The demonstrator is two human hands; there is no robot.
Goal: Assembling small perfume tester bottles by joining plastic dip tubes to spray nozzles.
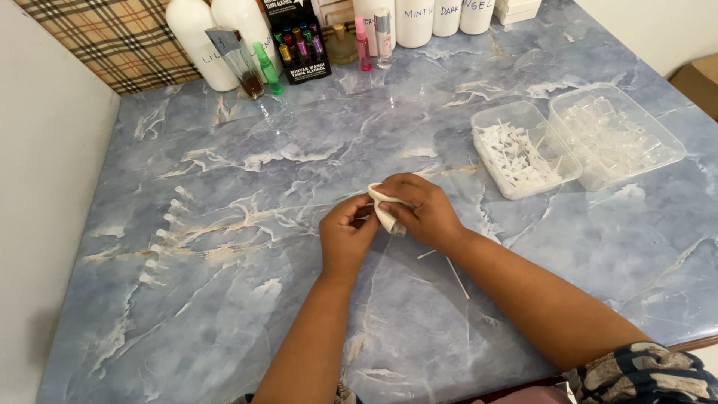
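Together, right hand (422,211) and left hand (346,236) pinch a white cloth (384,211).

white cloth (385,209) — small, crumpled | pinched between both hands | just above marble tabletop — mid-table

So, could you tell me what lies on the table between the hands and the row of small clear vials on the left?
Nothing: in the head view, only bare blue marble table separates the hands from the vials.
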